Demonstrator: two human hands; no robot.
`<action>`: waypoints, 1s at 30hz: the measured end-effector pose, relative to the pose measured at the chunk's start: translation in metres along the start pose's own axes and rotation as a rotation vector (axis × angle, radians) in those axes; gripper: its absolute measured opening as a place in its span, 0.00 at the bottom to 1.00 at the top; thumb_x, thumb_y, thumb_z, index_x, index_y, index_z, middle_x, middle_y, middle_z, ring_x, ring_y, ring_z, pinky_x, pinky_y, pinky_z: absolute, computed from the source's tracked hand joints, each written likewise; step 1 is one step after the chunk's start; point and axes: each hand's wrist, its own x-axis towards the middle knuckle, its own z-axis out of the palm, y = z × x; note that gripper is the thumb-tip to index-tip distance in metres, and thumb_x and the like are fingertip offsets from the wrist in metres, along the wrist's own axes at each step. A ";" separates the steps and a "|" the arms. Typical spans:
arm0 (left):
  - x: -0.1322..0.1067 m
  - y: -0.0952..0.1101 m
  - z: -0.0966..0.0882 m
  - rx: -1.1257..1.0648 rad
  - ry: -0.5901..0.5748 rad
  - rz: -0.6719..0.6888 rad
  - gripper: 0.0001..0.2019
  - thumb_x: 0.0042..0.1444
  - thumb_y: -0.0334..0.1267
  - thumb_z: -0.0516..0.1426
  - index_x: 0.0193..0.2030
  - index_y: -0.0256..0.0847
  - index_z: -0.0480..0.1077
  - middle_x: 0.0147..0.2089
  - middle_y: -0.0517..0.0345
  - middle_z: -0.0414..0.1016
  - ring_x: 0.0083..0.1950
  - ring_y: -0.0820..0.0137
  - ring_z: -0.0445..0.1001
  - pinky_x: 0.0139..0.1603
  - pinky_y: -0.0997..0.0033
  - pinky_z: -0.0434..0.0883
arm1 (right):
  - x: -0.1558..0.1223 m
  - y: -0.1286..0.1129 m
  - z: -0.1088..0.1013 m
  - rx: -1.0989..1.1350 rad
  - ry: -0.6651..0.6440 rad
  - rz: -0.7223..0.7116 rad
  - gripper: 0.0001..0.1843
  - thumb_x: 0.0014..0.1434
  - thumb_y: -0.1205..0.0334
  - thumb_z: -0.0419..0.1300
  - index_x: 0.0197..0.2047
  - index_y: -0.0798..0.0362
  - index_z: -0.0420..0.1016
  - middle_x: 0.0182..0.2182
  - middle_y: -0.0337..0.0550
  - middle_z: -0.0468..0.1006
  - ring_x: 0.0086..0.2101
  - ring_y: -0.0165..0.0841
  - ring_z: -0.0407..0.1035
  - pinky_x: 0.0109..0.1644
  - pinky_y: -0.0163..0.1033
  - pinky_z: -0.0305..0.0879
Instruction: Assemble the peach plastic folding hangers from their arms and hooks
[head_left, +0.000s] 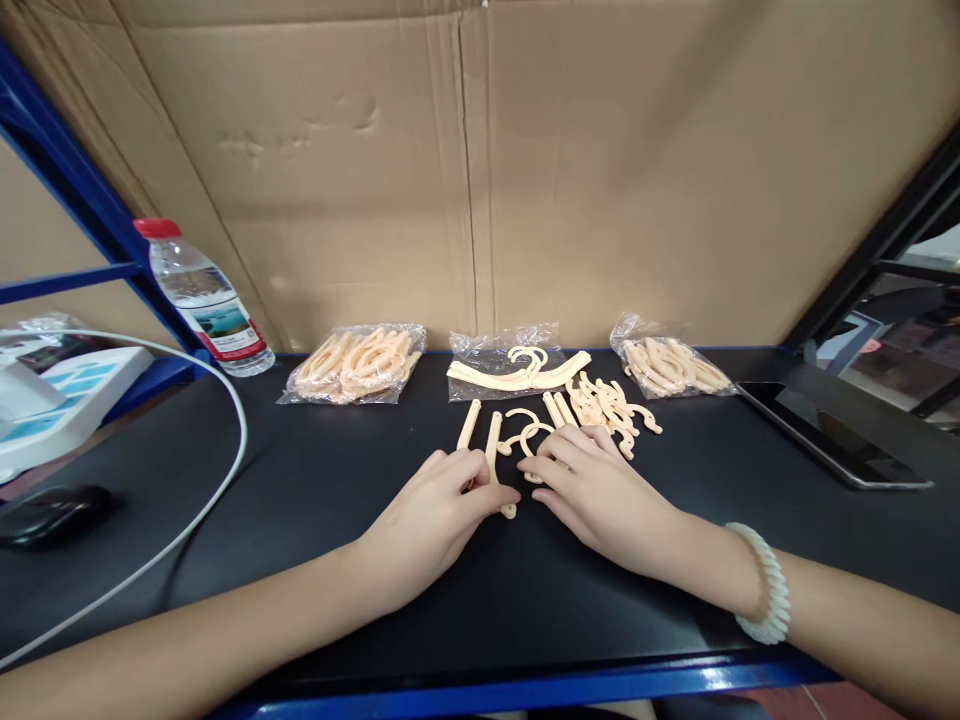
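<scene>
My left hand [435, 505] is closed, thumb and fingers pinching a cream plastic hanger arm [493, 440] whose lower end pokes out below the fingertips. A second hanger arm [469, 425] lies just beyond its knuckles. My right hand [600, 490] bends over the black table, fingertips and thumb closed at the lower end of a cream hanger hook [531, 437]; its grip is partly hidden. Another hook [510, 442] lies beside that one. Two more hanger arms [556, 408] rest beyond the right fingers, next to a loose heap of hooks [604, 405].
At the back lie a left bag of cream parts [360, 365], a middle bag with hanger pieces on it [517, 372] and a right bag [671, 365]. A tablet [832, 432] is at right. A water bottle [214, 305], white cable [240, 420] and mouse [52, 515] are at left.
</scene>
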 end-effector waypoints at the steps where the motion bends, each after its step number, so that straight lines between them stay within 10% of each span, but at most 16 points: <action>1: 0.000 0.000 0.000 -0.004 0.003 0.002 0.16 0.66 0.30 0.47 0.48 0.47 0.74 0.36 0.57 0.71 0.34 0.71 0.68 0.36 0.70 0.63 | 0.000 0.000 0.000 -0.002 0.002 -0.005 0.11 0.64 0.67 0.56 0.49 0.53 0.73 0.38 0.47 0.74 0.44 0.41 0.65 0.50 0.49 0.58; 30: -0.001 0.001 -0.002 -0.033 0.019 -0.039 0.16 0.61 0.22 0.48 0.44 0.44 0.73 0.42 0.56 0.67 0.35 0.72 0.66 0.37 0.71 0.67 | -0.003 0.002 -0.007 0.315 0.049 -0.026 0.04 0.65 0.68 0.57 0.39 0.55 0.73 0.33 0.44 0.72 0.36 0.36 0.64 0.41 0.42 0.64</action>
